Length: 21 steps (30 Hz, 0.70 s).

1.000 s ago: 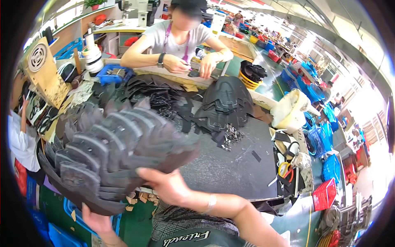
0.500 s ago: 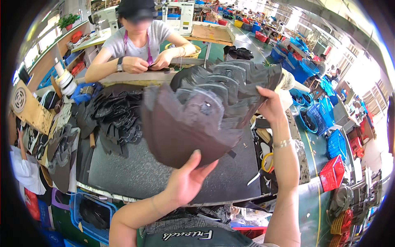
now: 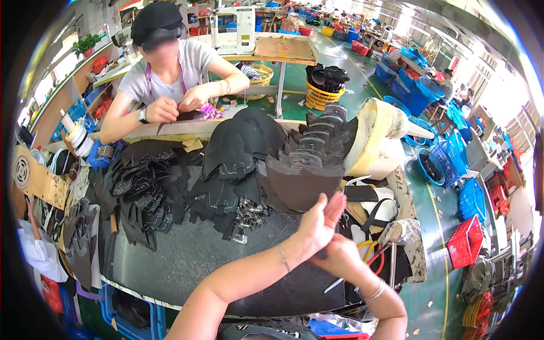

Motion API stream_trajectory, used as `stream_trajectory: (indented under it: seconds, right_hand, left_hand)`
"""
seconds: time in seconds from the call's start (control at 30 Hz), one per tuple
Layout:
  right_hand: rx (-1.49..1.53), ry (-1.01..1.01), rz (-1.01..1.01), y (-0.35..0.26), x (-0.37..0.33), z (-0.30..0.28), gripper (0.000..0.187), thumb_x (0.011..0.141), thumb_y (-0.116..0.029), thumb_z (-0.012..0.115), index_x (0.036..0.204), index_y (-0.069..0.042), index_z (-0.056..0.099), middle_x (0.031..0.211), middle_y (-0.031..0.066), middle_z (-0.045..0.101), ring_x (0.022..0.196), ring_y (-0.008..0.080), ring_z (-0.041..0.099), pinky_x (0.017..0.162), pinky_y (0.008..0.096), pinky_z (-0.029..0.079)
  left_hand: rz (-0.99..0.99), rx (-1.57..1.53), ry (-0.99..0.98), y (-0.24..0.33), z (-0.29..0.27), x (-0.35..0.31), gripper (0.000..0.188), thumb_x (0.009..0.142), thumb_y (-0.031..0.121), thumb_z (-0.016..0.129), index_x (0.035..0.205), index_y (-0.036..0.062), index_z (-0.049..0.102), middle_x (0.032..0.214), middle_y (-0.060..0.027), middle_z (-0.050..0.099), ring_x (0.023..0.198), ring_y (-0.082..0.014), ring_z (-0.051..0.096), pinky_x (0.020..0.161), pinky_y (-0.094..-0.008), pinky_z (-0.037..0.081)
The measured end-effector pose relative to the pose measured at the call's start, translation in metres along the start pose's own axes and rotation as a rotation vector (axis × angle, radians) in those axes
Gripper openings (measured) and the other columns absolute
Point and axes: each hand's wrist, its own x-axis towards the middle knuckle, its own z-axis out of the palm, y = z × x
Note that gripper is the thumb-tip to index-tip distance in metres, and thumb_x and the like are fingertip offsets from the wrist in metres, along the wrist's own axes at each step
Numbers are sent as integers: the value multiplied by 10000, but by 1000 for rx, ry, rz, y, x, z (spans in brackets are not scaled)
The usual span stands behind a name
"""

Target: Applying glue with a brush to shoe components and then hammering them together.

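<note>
Two hands meet low at five o'clock: the left hand is spread flat and empty, fingers up, crossing over the right hand, whose grip I cannot tell. The fanned stack of dark cut pieces lies just beyond the left fingertips toward twelve o'clock, its long axis rising away, resting against a cream cone-shaped form. Farther, at twelve, flat brown cardboard lies on a table.

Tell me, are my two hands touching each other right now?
Touching. In the head view, the left hand is open and raised, and the right hand presses against its heel just below, with no gap between them above the dark table.
</note>
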Motion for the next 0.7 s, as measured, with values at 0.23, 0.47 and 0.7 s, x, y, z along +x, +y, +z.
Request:
stream_trajectory:
  seconds: [0.23,0.47,0.7]
  right_hand:
    - [1739,114,567,39,-25,79,297,934,-179,508,1206,-66,543,1163,88,603,1109,181,562,946,340,466]
    - [1741,-474,-201,55,17,58,160,899,-126,518,996,-59,625,1002,109,627,978,189,607,694,327,492]
    - [310,1,77,-68,28,-4,222,781,-136,755,992,-77,718,852,110,722,754,255,691,730,339,546]
  left_hand:
    - [-317,249,32,-25,5,-9,249,937,88,492,1062,-119,550,1096,-268,643,1035,-281,657,998,-337,492]
    - [-353,663,-429,24,-20,-120,164,939,93,511,1047,28,615,966,-86,655,875,-171,661,822,-302,541]
    - [791,1681,-17,217,-112,-276,263,921,132,612,1161,25,593,1074,-84,657,1021,-174,627,905,-316,502]
